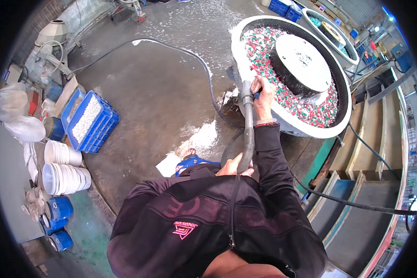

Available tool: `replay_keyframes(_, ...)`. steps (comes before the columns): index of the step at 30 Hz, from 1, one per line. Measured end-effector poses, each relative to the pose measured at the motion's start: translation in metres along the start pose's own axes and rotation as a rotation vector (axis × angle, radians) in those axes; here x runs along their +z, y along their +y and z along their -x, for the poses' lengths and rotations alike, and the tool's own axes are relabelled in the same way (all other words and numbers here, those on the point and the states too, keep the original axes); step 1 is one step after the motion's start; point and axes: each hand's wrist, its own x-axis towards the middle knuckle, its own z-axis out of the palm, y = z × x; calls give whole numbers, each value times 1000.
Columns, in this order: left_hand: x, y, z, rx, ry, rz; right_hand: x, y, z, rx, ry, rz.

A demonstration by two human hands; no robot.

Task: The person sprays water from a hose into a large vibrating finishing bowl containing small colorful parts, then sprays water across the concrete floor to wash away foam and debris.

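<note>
Right hand (263,95) is wrapped tight round the far end of the hose (249,134), right at the rim of the tub (282,121), so the end points into the tub's red, green and white pellets (292,99). Left hand (235,166) is curled loosely round the hose nearer the body, looks like it's just propping up the slack so the thing doesn't sag or kink. The hose then loops down and runs off far left across the wet floor (153,88), foam patches all over it. A round grey cap (301,62) sits in the middle of the tub. A second tub (331,34) stands further right. Way off on the left there's a blue crate (90,121) of white bits, stacked white buckets (65,178) and some blue cans (60,208) near them.
</note>
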Motion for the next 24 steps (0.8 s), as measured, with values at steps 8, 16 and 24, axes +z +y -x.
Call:
replay_keyframes(8,-49,-16,-36,-76,-165,208,10,24,-39,-25,95,-1)
replay_keyframes(16,-105,-13,-71,-29,-474,179,-25,21,-29,-131,418,170)
replay_keyframes(24,-138,-24,-88,-84,-761,104,-54,5,21,-210,671,171)
